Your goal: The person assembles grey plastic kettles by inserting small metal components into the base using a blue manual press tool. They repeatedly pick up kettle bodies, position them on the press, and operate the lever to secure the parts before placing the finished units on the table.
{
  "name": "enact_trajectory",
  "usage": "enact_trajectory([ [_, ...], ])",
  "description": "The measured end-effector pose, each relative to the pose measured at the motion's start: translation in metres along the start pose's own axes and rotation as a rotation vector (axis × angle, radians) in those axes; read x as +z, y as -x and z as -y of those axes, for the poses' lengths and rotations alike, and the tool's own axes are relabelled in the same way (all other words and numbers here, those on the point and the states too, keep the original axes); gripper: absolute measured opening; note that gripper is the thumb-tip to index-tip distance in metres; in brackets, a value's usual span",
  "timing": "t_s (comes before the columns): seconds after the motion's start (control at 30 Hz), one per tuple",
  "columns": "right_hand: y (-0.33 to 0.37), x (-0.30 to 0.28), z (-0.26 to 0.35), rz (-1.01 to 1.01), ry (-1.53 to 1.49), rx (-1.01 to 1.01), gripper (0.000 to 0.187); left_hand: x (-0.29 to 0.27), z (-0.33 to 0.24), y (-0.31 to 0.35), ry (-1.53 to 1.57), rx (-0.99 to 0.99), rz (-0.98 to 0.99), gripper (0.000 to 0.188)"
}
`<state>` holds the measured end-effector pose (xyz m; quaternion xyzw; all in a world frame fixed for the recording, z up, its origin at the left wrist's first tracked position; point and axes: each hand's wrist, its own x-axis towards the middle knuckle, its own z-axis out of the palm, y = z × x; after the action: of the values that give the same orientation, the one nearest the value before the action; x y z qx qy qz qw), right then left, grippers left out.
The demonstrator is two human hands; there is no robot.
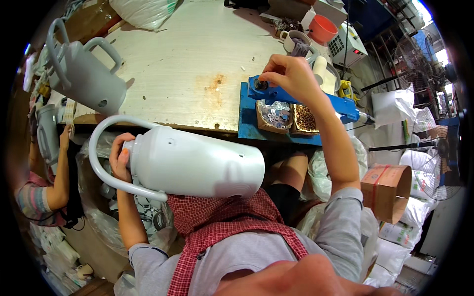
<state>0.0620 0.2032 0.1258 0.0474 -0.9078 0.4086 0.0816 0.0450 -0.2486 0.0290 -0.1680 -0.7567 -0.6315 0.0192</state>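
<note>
A pale grey, jug-shaped plastic kettle body [197,160] with a large curved handle lies on its side across my lap. My left hand [121,160] is closed round its narrow neck, inside the loop of the handle. My right hand [291,74] is over the table's right part, thumb and forefinger pinched at the dark round end of a blue machine arm [340,104]. Whatever lies between those fingertips is too small to name. Below the arm sit a small box of washers [279,116] and a box of brass-coloured small parts [305,119], on a blue base plate [247,130].
Another grey jug body [89,74] stands at the table's left. A red bowl [323,28] and a cup [296,42] are at the far right. A plastic-lined bin [98,212] of grey parts is by my left arm. A co-worker [47,197] handles a jug further left.
</note>
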Motion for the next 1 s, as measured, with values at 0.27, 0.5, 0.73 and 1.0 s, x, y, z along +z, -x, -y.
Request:
enact_trajectory([
  [0.27,0.046,0.015,-0.015,-0.384,-0.119,-0.044,0.018,-0.043,0.049,0.055,0.420,-0.140,-0.291,0.040],
  [0.5,0.095,0.067,-0.127,0.028,0.639,-0.097,0.015,-0.020,0.022,0.050,0.469,-0.216,-0.572,0.043],
  [0.73,0.097,0.078,-0.144,0.087,0.804,-0.017,0.013,-0.030,0.063,0.049,0.564,-0.145,-0.487,0.040],
  [1.0,0.045,0.030,-0.014,-0.596,0.361,-0.529,0.021,-0.018,0.063,0.036,0.478,-0.187,-0.556,0.036],
])
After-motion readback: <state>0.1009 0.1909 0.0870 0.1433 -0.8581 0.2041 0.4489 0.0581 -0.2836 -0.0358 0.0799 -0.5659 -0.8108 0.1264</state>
